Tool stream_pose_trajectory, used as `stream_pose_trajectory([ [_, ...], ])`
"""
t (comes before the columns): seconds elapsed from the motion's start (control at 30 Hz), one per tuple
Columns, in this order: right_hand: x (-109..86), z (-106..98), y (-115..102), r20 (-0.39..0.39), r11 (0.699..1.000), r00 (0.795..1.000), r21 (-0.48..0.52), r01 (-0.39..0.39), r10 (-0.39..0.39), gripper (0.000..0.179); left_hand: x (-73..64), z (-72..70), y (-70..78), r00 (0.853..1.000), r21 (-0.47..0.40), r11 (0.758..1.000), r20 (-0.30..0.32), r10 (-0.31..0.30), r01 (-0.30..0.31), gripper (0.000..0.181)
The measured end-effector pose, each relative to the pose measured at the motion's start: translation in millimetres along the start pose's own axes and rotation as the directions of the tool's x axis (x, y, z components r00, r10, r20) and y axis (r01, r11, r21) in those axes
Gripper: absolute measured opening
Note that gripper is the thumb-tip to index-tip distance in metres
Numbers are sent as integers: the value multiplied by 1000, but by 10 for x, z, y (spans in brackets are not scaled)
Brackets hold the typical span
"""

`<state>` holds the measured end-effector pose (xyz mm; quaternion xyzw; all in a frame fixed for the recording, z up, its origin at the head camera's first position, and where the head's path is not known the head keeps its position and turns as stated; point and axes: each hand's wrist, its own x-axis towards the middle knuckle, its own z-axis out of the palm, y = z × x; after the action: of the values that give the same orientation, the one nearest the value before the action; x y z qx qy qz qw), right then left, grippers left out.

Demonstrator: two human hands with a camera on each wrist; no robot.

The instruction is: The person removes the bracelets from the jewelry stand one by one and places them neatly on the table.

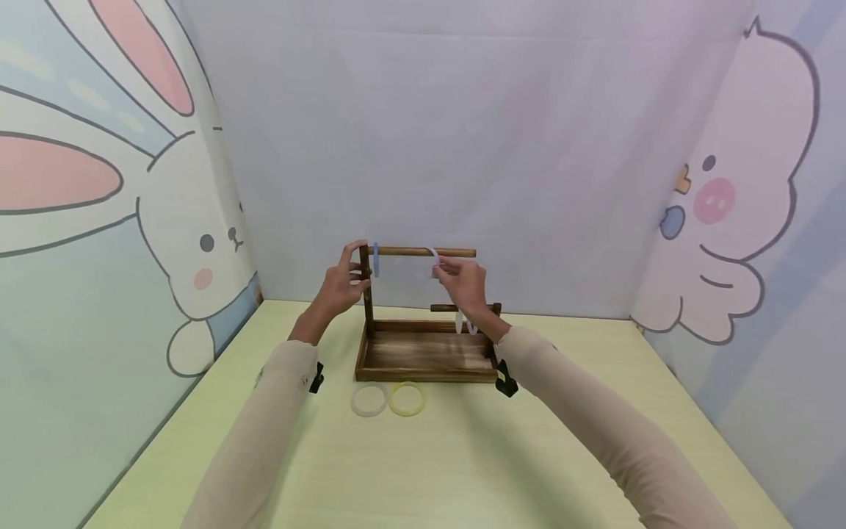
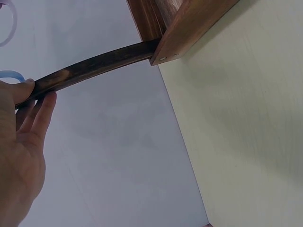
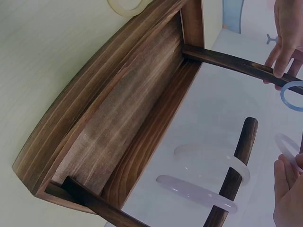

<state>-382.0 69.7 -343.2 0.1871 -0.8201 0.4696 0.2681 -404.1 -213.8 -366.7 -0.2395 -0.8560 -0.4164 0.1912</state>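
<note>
A dark wooden bangle stand has a tall post (image 1: 369,308), and my left hand (image 1: 340,288) holds it near the top, thumb and fingers on either side. From the post runs an upper rod (image 1: 403,251), on which a blue bangle (image 1: 376,261) hangs close to the post. My right hand (image 1: 465,285) pinches a pale bangle (image 1: 433,253) at the rod's outer half; in the right wrist view that bangle (image 3: 285,146) is partly cut off. On the lower rod (image 3: 245,137) hang a whitish bangle (image 3: 242,169) and a lavender bangle (image 3: 189,188).
The stand's shallow tray base (image 1: 423,375) sits on the pale table (image 1: 423,470). In front of it lie a clear pinkish bangle (image 1: 369,414) and a yellow bangle (image 1: 407,414), side by side. A cloth wall (image 1: 463,147) rises behind the stand.
</note>
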Motion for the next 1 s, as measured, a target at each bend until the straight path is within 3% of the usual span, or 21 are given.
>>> stream_pose_trajectory([
  [0.53,-51,-230,107,1,997,999,67,-37,37,29,-15,-18,-11,1000,3,1000,-9,-6,6,88],
  [1.0,-74,-416,190,5,997,999,60,-52,52,30,-4,-9,20,1000,-8,1000,0,-8,8,87],
])
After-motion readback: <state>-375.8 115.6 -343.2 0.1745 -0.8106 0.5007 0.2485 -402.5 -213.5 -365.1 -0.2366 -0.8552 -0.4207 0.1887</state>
